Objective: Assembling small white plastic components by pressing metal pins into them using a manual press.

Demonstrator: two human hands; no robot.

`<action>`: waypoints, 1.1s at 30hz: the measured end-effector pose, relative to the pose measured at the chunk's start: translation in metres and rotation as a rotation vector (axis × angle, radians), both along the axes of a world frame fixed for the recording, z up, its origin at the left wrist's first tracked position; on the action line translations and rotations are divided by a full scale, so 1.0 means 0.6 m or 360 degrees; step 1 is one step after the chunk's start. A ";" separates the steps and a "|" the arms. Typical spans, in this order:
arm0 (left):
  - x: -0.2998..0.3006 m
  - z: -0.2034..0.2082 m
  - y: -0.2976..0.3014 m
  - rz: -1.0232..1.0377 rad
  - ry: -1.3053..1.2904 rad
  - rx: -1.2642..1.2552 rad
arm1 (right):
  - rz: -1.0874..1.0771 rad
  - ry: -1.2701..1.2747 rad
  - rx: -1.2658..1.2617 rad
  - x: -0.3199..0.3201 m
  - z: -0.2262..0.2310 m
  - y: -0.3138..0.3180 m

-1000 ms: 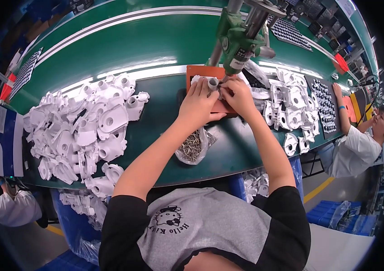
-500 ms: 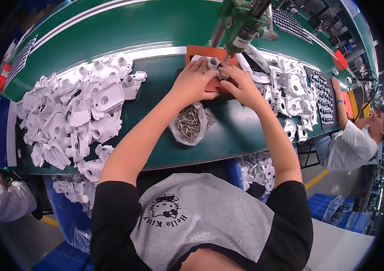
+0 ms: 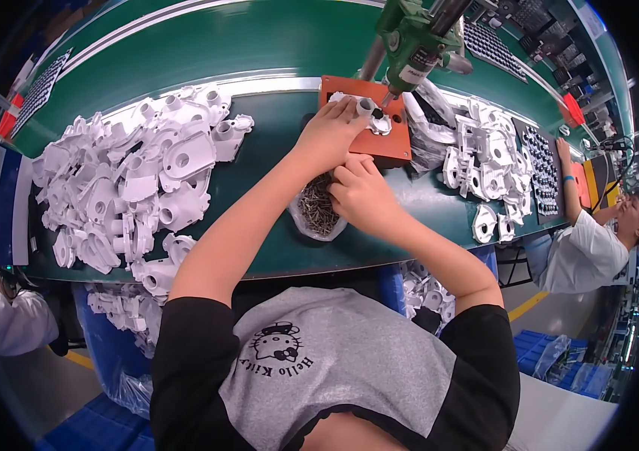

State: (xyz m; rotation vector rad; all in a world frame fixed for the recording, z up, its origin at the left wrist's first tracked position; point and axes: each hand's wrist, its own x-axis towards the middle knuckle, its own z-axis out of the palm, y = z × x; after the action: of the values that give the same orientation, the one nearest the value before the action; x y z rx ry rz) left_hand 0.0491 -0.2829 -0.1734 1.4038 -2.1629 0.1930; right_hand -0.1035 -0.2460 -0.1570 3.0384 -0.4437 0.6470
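Observation:
My left hand (image 3: 328, 135) presses and grips the left side of a white plastic housing part (image 3: 381, 125) with a short round tube. The part lies on an orange fixture block (image 3: 394, 143), and a small black piece shows on it beside the tube. Above stands a green power driver (image 3: 411, 56), its tip just over the part. My right hand (image 3: 364, 197) is at the rim of a clear plastic bag of metal screws (image 3: 318, 209), fingers curled together. Whatever they pinch, if anything, is hidden.
A large heap of white plastic parts (image 3: 120, 180) covers the table's left. More white parts (image 3: 496, 154) lie at right, beside a black tray of small pieces (image 3: 541, 169). A crumpled clear bag (image 3: 430, 135) sits by the fixture. At far right works another person (image 3: 586, 248).
My right hand has left the white part and come down toward me to the screw bag. My left hand stays on the part. The view has shifted slightly.

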 end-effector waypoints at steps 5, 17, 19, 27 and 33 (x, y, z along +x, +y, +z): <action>0.003 -0.003 -0.001 -0.0016 0.0044 0.0014 | -0.0087 0.0044 -0.0110 0.008 -0.005 0.003; 0.004 -0.022 -0.012 0.0039 -0.0084 -0.0116 | -0.0084 -0.0271 0.0483 -0.016 0.034 -0.023; 0.002 -0.014 -0.007 -0.0008 0.0081 -0.0007 | -0.0179 -0.0265 0.0847 -0.036 0.064 -0.053; -0.003 0.004 0.001 -0.0053 0.0131 0.0073 | -0.0770 -0.0374 0.1108 -0.071 0.054 -0.213; -0.001 0.003 0.002 -0.0046 0.0124 0.0074 | -0.0759 -0.0320 0.1208 -0.060 0.052 -0.234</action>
State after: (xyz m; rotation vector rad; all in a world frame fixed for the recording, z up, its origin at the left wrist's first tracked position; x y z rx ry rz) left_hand 0.0483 -0.2816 -0.1714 1.3815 -2.1350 0.0760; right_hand -0.1392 -0.3863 -0.1260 3.2650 -1.7017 0.9068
